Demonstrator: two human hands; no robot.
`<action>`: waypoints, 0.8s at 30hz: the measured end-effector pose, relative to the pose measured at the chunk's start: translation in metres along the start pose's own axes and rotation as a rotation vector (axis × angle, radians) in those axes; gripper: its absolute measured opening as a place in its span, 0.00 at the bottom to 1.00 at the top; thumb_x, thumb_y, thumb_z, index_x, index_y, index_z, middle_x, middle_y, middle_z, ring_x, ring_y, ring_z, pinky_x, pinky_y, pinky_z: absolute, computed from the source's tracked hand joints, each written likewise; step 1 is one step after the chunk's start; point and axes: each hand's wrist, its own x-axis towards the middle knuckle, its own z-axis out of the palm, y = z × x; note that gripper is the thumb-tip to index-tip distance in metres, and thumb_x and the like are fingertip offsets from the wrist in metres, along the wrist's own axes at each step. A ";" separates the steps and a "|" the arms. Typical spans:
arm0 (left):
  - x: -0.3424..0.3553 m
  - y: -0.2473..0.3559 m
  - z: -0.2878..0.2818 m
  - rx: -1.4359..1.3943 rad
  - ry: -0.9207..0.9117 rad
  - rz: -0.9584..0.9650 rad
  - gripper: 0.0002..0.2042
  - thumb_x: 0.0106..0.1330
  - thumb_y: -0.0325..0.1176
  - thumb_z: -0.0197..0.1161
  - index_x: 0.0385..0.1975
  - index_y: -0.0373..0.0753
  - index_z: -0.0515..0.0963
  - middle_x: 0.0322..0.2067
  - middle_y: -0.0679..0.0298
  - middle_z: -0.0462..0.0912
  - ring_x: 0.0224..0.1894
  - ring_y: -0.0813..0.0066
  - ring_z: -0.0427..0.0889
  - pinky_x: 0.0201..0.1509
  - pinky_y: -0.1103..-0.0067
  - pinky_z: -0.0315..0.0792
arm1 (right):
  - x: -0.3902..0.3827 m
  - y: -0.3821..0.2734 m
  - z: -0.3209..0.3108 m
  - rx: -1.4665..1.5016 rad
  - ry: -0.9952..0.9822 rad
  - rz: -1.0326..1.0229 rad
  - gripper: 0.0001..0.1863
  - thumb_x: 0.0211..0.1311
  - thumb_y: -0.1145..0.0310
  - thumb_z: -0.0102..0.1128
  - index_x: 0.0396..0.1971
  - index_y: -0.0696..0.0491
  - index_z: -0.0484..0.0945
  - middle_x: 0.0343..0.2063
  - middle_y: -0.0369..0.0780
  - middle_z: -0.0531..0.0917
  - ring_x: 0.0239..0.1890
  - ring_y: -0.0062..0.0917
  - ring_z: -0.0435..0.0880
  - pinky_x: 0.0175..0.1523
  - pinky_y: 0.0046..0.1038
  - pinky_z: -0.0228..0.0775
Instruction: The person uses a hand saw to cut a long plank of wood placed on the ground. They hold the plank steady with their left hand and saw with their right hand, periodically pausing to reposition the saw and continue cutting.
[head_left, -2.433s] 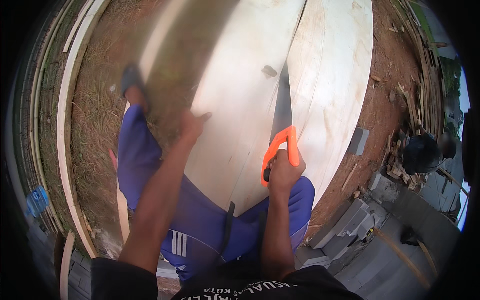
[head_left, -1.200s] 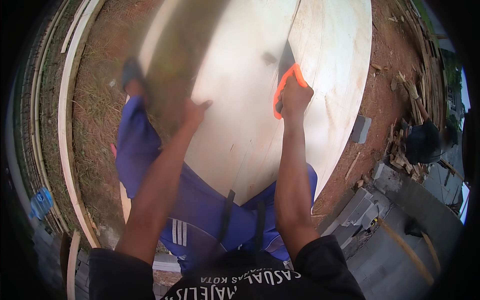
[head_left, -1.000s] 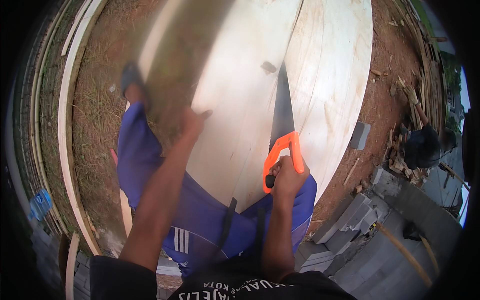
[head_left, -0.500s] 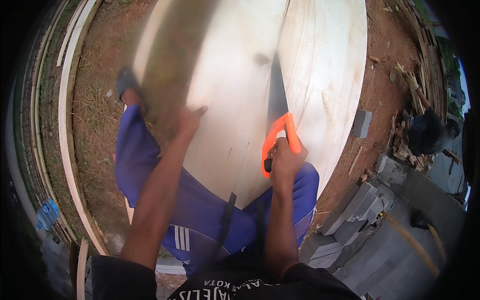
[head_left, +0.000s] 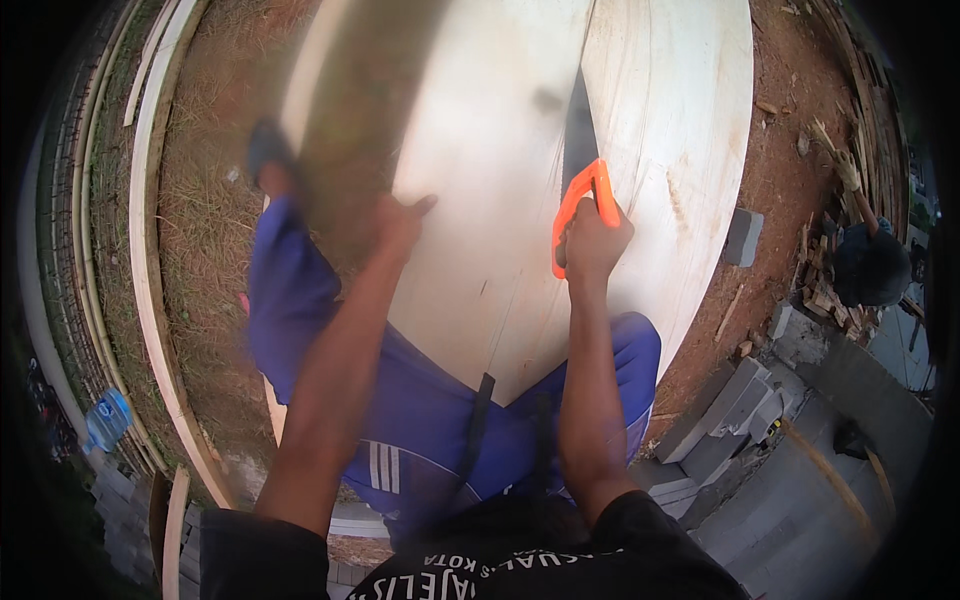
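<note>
My right hand (head_left: 597, 245) is wrapped round the orange handle of a handsaw (head_left: 579, 130). The saw's dark blade points away from me, along a split running lengthwise through a pale plywood sheet (head_left: 490, 190). My left hand (head_left: 402, 226) grips the sheet's left edge, its thumb on top and the other fingers hidden at or under the edge. Beneath my arms, my legs in blue trousers (head_left: 420, 400) rest against the near part of the sheet.
A long timber (head_left: 150, 230) lies on the grass at left, near a blue water bottle (head_left: 107, 420). Grey blocks (head_left: 725, 400) are stacked at lower right, with a single block (head_left: 741, 237) above them. A person (head_left: 870, 262) works beside scrap wood at far right.
My right hand has pushed the saw forward, away from me along the split. The whole view has shifted slightly; my left hand stays at the sheet's edge.
</note>
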 end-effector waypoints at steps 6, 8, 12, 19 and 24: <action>0.003 -0.013 0.001 -0.199 0.050 0.063 0.32 0.60 0.43 0.81 0.53 0.23 0.75 0.51 0.39 0.83 0.52 0.48 0.85 0.57 0.58 0.77 | 0.022 -0.026 0.019 0.015 -0.084 0.038 0.09 0.62 0.75 0.52 0.21 0.54 0.67 0.15 0.33 0.70 0.14 0.19 0.68 0.20 0.28 0.60; 0.002 -0.009 -0.006 -0.113 0.039 0.074 0.33 0.60 0.44 0.81 0.53 0.23 0.74 0.52 0.38 0.82 0.52 0.48 0.85 0.56 0.58 0.78 | -0.053 -0.005 -0.018 -0.025 -0.018 0.035 0.09 0.60 0.79 0.48 0.33 0.61 0.80 0.16 0.33 0.71 0.15 0.16 0.69 0.21 0.26 0.63; -0.004 0.004 0.005 0.032 0.060 0.086 0.34 0.59 0.45 0.81 0.53 0.22 0.74 0.52 0.37 0.83 0.52 0.48 0.85 0.55 0.59 0.78 | -0.070 0.009 -0.047 0.029 0.039 0.013 0.11 0.59 0.80 0.48 0.35 0.62 0.81 0.16 0.34 0.71 0.15 0.17 0.69 0.21 0.27 0.64; -0.003 -0.008 0.006 -0.009 0.026 0.084 0.35 0.59 0.46 0.82 0.54 0.22 0.75 0.52 0.37 0.83 0.53 0.47 0.85 0.57 0.59 0.78 | 0.066 -0.040 0.032 -0.118 -0.046 0.054 0.13 0.63 0.73 0.54 0.19 0.53 0.63 0.15 0.33 0.67 0.15 0.18 0.66 0.22 0.32 0.59; -0.003 -0.007 0.006 0.061 0.120 0.151 0.37 0.59 0.48 0.81 0.54 0.21 0.75 0.51 0.38 0.84 0.51 0.47 0.86 0.55 0.59 0.79 | -0.077 0.013 -0.040 -0.004 0.012 0.003 0.20 0.59 0.81 0.49 0.48 0.64 0.85 0.19 0.34 0.73 0.18 0.16 0.72 0.25 0.26 0.69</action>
